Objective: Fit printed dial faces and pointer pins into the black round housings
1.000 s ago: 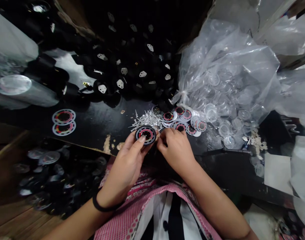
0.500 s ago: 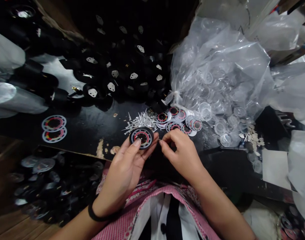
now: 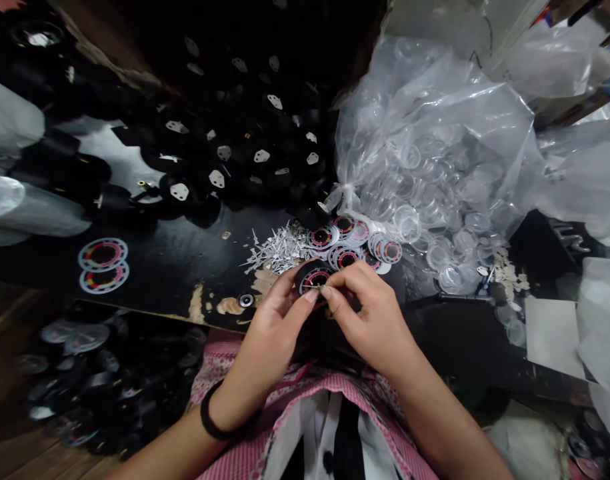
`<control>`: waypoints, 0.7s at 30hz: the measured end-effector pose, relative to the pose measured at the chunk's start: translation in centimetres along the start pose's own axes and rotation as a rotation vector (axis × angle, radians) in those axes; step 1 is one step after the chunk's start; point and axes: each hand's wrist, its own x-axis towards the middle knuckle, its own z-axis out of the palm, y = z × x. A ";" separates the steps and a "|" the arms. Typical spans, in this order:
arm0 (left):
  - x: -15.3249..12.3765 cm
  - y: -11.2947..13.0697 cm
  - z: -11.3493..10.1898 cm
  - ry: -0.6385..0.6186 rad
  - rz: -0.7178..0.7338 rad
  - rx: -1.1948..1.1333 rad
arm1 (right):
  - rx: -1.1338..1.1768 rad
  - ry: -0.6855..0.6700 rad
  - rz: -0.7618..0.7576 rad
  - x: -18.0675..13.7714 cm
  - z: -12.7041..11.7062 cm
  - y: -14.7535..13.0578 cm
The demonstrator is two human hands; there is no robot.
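Observation:
My left hand (image 3: 279, 323) is closed around a round black gauge (image 3: 313, 273) with a red-ringed dial, its thumb on the lower edge of the face. My right hand (image 3: 367, 303) pinches at the dial's right side, thumb and forefinger together. A thin pale needle shows across the dial by those fingertips; whether they grip it is hidden. Just beyond the hands lie a heap of small white needles (image 3: 281, 248) and a pile of printed dial discs (image 3: 345, 257).
Two dial discs (image 3: 103, 267) overlap at the left. Black gauge housings (image 3: 179, 191) are heaped at the back. A plastic bag (image 3: 435, 133) of clear round covers stands right, near a white card (image 3: 553, 337). A small round part (image 3: 245, 300) lies at the bench's front edge.
My left hand has moved right with the gauge and tilted it. My right fingertips, apart from the gauge before, now meet its face. The small round part has come into view.

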 end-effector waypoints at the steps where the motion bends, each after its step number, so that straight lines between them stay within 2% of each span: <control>1: -0.1 0.1 -0.1 -0.004 0.009 0.001 | -0.001 0.000 0.002 0.0 0.0 -0.1; 6: -0.5 0.8 -0.1 -0.013 0.010 0.024 | 0.028 0.017 -0.012 -0.4 0.0 -0.3; 11: -1.2 1.8 0.3 0.064 0.085 0.145 | 0.060 0.032 -0.040 -0.7 -0.1 -0.7; 21: -1.9 2.6 0.5 0.090 0.175 0.209 | 0.077 0.036 -0.101 -1.1 -0.5 -1.2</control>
